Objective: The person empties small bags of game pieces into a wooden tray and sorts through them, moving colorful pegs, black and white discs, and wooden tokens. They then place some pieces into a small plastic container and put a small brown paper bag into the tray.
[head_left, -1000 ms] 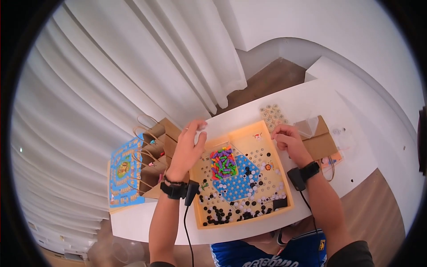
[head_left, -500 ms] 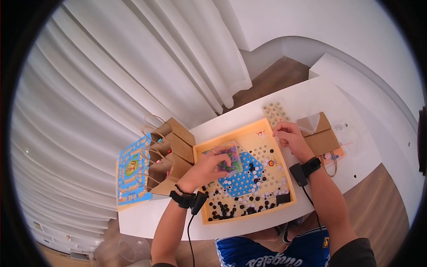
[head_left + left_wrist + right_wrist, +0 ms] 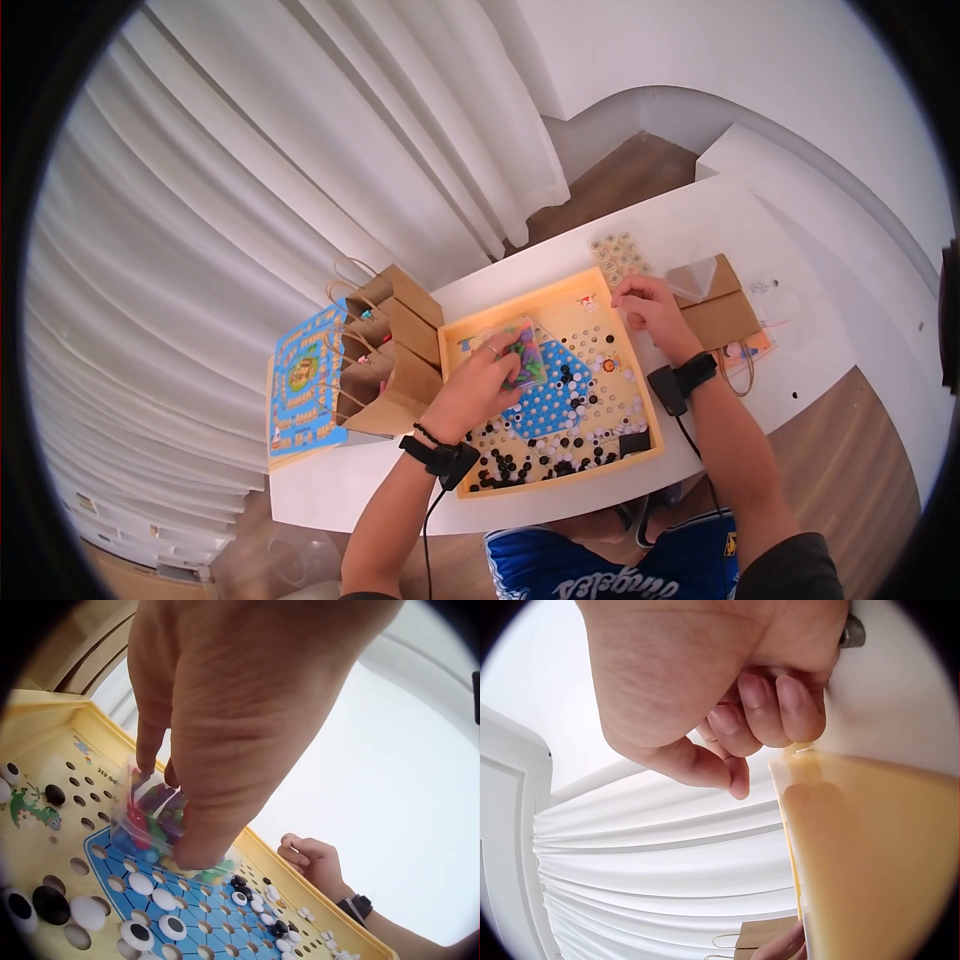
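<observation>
"What's the left hand doing?"

"It holds a clear plastic box of colourful pieces from above; thumb on the near side, other fingers over the far side, clamped on it."

"And where is that box?"

"Inside the yellow wooden tray, beside the blue printed field; black and white playing pieces lie scattered nearby, some on the field, most towards the person's side."

"The right hand?"

"By the tray's right edge, with nothing in its grasp; its fingers are loosely curled, the thumb near them; whether they touch the rim I can't quite tell from this angle."

"What else is on the worktop?"

"Brown paper bags left of the tray, next to a blue game board; round wooden discs just past the tray's far right corner; a brown package to the right."
</observation>
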### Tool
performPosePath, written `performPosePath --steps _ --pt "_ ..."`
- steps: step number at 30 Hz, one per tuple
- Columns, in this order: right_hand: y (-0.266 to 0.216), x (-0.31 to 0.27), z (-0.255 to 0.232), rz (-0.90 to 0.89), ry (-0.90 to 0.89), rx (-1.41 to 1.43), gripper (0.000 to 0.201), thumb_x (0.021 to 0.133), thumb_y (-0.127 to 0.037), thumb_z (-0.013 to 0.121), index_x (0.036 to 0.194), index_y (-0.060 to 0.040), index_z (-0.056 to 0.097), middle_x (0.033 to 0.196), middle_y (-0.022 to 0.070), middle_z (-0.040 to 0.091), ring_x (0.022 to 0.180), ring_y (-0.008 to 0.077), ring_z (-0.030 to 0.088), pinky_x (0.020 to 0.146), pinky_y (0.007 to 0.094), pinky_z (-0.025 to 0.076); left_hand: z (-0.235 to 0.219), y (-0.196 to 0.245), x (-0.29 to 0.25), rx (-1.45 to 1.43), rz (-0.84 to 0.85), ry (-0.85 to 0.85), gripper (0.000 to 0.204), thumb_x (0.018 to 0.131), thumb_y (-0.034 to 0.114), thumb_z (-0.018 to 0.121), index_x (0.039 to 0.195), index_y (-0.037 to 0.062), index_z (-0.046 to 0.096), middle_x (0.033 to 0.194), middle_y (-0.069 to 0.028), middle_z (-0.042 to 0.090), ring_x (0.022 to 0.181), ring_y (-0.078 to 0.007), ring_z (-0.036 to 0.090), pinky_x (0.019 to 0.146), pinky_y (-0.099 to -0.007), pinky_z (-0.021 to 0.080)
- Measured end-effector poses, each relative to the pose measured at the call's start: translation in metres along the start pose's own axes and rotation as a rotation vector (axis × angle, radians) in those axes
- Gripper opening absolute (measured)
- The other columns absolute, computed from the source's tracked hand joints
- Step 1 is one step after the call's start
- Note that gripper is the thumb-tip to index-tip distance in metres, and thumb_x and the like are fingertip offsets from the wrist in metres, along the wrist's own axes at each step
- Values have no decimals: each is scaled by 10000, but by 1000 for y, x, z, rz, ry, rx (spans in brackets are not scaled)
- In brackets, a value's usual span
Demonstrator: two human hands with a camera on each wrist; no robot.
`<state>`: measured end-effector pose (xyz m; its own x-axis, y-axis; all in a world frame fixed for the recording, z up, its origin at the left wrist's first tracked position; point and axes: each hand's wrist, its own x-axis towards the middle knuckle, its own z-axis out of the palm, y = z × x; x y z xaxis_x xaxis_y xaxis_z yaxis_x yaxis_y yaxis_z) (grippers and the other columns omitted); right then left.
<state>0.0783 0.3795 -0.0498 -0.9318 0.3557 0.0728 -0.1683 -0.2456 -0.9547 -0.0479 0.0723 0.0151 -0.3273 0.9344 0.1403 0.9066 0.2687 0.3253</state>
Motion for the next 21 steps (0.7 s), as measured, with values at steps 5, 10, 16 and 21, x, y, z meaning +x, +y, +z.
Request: performPosePath --steps 5,10,16,21 --pt "1 -1 1 -19 9 12 51 936 -72 651 891 -53 666 689 -70 467 544 22 344 505 220 247 3 6 -1 88 13 39 293 764 91 824 903 29 573 1452 -146 563 1096 -356 651 880 -419 563" --pt "3 0 0 -20 11 -7 51 925 -87 660 899 -53 688 673 -69 465 545 23 369 506 216 272 3 11 0 163 -29 -59 404 787 153 818 1105 -16 633 1496 -205 534 1414 -419 501 1128 -472 475" --pt "-3 -4 5 -12 35 -55 42 935 -62 640 911 -44 670 691 -71 462 570 22 353 523 219 258 8 12 -1 238 22 28 334 745 135 822 961 15 597 1441 -169 564 1310 -398 572 1018 -472 525" --pt "-2 -4 4 -18 24 -72 59 934 -85 647 895 -52 677 688 -69 470 567 25 363 520 220 270 16 9 -2 269 -21 9 475 749 168 808 1155 -4 631 1467 -191 564 1381 -399 543 1067 -462 528"
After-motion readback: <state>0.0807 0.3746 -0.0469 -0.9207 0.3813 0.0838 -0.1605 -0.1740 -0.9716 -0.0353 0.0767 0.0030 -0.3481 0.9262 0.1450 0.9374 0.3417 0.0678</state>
